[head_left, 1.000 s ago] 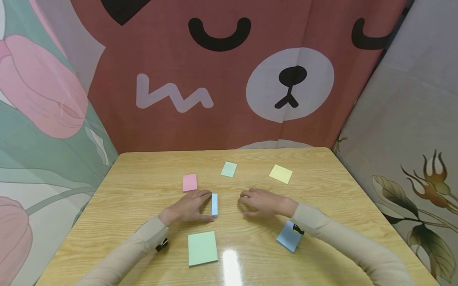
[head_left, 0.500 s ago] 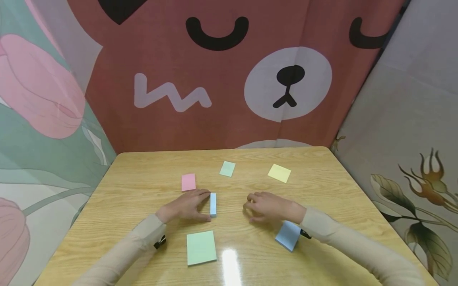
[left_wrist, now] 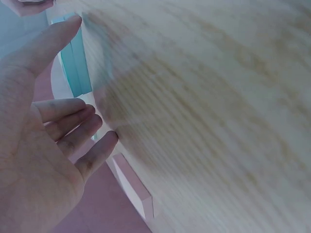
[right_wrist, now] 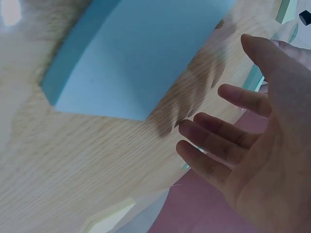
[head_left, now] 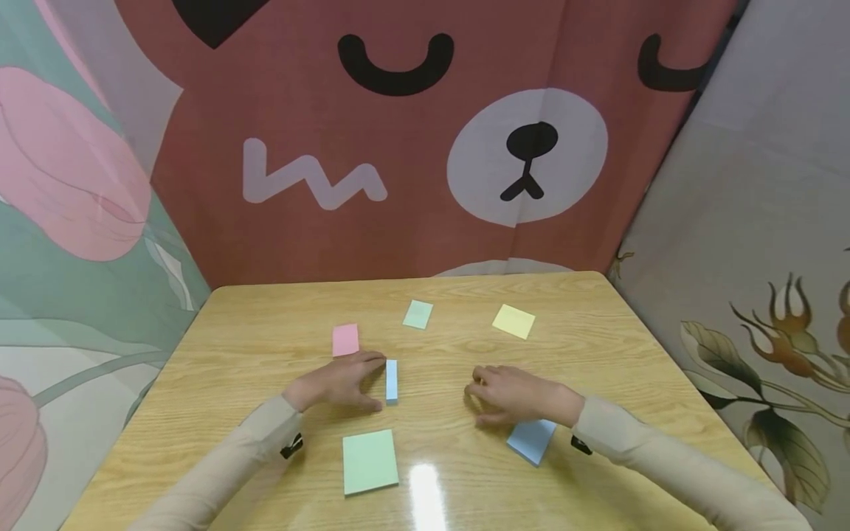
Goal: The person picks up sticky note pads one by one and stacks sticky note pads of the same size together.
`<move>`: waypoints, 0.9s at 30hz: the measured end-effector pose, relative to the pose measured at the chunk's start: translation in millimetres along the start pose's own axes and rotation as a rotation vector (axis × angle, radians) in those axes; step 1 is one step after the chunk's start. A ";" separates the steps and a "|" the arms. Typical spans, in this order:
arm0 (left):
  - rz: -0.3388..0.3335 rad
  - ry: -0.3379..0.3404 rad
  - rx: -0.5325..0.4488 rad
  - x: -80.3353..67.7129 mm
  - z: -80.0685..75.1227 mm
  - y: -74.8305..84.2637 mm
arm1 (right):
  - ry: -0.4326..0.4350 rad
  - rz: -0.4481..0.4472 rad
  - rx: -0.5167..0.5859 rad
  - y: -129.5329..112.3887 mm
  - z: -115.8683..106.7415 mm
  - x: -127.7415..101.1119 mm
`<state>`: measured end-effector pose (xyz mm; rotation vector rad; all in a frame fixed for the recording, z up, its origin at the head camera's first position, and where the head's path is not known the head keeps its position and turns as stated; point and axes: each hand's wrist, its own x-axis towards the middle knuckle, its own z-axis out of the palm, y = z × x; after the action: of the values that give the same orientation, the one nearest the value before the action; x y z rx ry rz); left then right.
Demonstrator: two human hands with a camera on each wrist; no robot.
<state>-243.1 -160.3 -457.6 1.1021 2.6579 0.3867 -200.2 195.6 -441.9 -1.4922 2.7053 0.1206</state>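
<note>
A narrow light-blue sticky-note pad (head_left: 392, 381) stands near the middle of the wooden table. My left hand (head_left: 339, 382) is just left of it, thumb and fingers spread, holding nothing; the left wrist view shows the palm and the relaxed fingers (left_wrist: 77, 133). To the right, my right hand (head_left: 521, 394) hovers with loosely bent fingers and nothing in its grasp. Beneath its wrist side lies a blue sticky-note pad (head_left: 533, 442), partly covered by the hand in the head view. That same blue pad (right_wrist: 136, 58) looks thick and apart from the fingers in the right wrist view.
Behind the left hand lies a pink pad (head_left: 345, 340). A small green pad (head_left: 417, 314) and a yellow pad (head_left: 514, 321) are farther back. A larger green pad (head_left: 370, 463) lies at the front. Printed cloths (head_left: 319, 243) surround the table's back and sides.
My right hand has moved right and toward me, over the far part of the blue pad. The left hand has drawn slightly away from the narrow light-blue pad, which stays in place.
</note>
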 end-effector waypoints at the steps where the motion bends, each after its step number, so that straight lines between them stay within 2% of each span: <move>1: -0.001 0.003 -0.006 -0.3 -0.6 -0.4 | 0.002 -0.005 -0.004 -0.3 0.0 -0.8; 4: -0.001 0.012 -0.001 -1.2 -2.6 -1.5 | -0.010 0.002 -0.002 -1.9 -0.7 -3.6; 7: 0.015 0.049 0.006 -3.0 -5.5 -2.1 | -0.031 0.024 0.012 -3.7 -1.2 -6.6; 16: 0.118 0.268 0.053 -5.7 -10.6 -4.4 | -0.019 0.050 -0.025 -7.7 -2.4 -16.3; 20: 0.100 0.346 0.060 -2.4 -9.5 -7.5 | -0.004 0.072 -0.012 -9.7 -4.7 -23.9; 27: 0.047 0.425 0.103 -0.9 -10.1 -15.9 | -0.018 0.090 0.056 -9.7 -8.0 -33.0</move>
<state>-256.1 -173.3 -453.3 1.2311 3.0526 0.5528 -174.5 217.5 -431.8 -1.3485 2.7386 0.0608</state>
